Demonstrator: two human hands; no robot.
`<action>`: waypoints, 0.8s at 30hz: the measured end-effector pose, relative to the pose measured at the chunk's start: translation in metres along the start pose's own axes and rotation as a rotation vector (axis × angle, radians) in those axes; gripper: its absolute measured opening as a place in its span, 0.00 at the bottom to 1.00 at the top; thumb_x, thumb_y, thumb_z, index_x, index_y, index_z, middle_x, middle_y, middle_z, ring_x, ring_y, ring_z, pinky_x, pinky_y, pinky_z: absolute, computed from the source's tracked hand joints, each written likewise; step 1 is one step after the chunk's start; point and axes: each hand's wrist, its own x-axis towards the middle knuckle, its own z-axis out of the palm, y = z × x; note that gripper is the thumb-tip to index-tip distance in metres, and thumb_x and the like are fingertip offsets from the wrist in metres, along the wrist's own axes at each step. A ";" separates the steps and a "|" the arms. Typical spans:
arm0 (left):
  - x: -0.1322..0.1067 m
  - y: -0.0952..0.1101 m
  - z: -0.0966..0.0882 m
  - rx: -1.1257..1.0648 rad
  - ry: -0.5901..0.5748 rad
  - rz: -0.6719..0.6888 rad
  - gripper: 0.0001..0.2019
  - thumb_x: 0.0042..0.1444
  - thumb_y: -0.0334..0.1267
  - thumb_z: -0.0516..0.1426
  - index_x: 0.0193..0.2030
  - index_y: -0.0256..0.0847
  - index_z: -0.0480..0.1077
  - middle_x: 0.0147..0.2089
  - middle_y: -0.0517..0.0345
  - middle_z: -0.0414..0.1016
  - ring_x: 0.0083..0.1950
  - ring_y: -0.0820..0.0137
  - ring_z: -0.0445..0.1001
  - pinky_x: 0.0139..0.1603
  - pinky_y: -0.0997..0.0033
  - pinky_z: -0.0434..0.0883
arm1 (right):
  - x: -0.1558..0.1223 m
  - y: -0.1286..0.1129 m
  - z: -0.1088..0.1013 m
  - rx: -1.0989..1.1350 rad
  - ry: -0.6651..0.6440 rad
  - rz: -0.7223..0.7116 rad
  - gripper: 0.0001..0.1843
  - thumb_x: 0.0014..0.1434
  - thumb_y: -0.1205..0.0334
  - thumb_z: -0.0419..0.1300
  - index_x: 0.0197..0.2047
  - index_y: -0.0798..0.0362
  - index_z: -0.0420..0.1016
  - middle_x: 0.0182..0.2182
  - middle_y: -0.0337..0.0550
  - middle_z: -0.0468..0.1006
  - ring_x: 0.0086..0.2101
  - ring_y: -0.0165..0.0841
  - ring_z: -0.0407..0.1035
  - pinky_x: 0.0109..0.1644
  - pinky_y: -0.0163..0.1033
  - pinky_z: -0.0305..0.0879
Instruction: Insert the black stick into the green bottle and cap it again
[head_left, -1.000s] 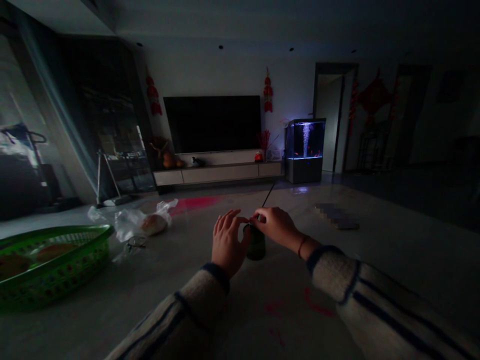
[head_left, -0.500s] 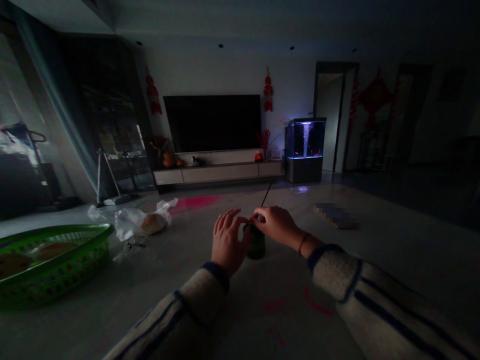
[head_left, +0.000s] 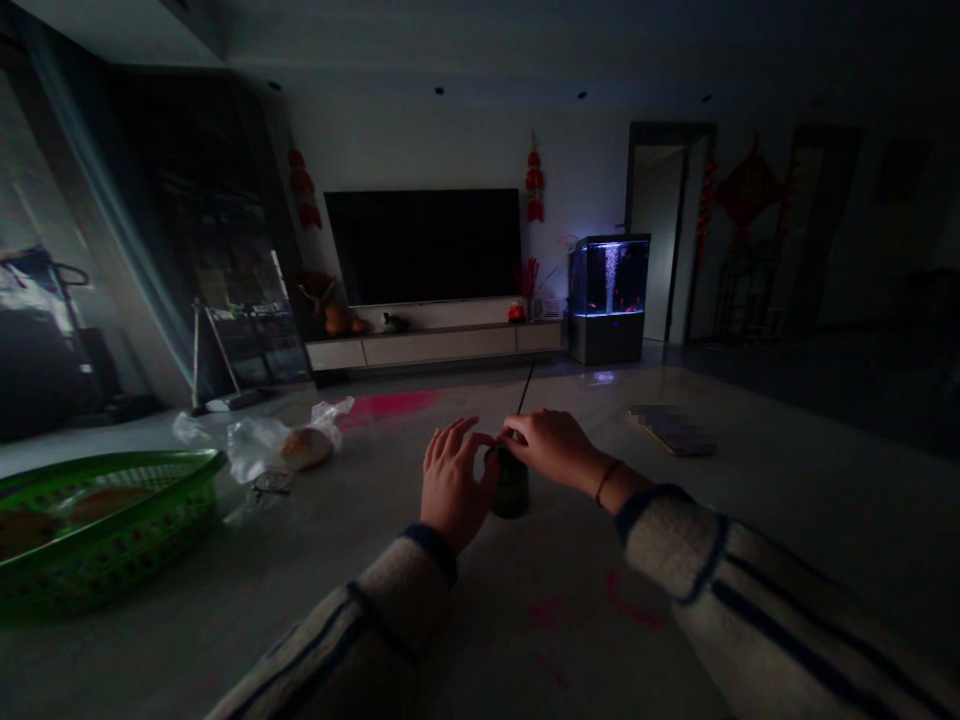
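Observation:
A small, dark green rounded object (head_left: 511, 492) stands on the table in front of me; the dim light hides what kind it is. Around its left side and top curves my left hand (head_left: 454, 485), thumb and index finger bent toward each other, the other fingers lifted. My right hand (head_left: 551, 445) has its fingertips pinched together at the object's top, touching or nearly touching the left index finger. From behind the right fingers a thin dark strand or stick (head_left: 526, 388) rises, leaning slightly right. Its lower end is hidden by the fingers.
A green plastic basket (head_left: 112, 560) with round items stands at left. Beside it lie a clear plastic bag (head_left: 251, 445), a brownish round item (head_left: 306, 448) and a small dark wiry thing (head_left: 271, 485). A phone-like flat slab (head_left: 679, 435) lies right. Pink smears mark the table.
The thin dark strand or stick has tipped a little to the left and stands slightly more upright. Both hands stay almost in place at the green object.

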 end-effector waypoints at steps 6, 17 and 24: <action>0.000 0.000 -0.001 -0.014 0.019 -0.016 0.07 0.52 0.35 0.52 0.39 0.43 0.68 0.53 0.52 0.67 0.57 0.61 0.62 0.58 0.50 0.56 | -0.001 0.000 0.002 0.030 0.023 -0.064 0.12 0.59 0.57 0.50 0.36 0.49 0.74 0.34 0.40 0.78 0.35 0.32 0.71 0.34 0.34 0.57; 0.001 0.000 -0.003 -0.005 0.020 -0.018 0.07 0.52 0.35 0.52 0.39 0.43 0.67 0.54 0.52 0.67 0.57 0.61 0.62 0.58 0.50 0.55 | -0.006 0.005 0.002 0.187 0.087 0.010 0.12 0.59 0.60 0.49 0.41 0.47 0.73 0.37 0.39 0.78 0.37 0.30 0.70 0.38 0.33 0.58; 0.002 -0.002 -0.003 -0.057 0.050 -0.026 0.09 0.52 0.35 0.52 0.41 0.41 0.65 0.51 0.50 0.68 0.54 0.61 0.65 0.57 0.51 0.58 | -0.015 0.022 0.003 0.420 0.125 0.221 0.11 0.57 0.58 0.51 0.32 0.53 0.71 0.26 0.39 0.74 0.29 0.28 0.67 0.34 0.33 0.59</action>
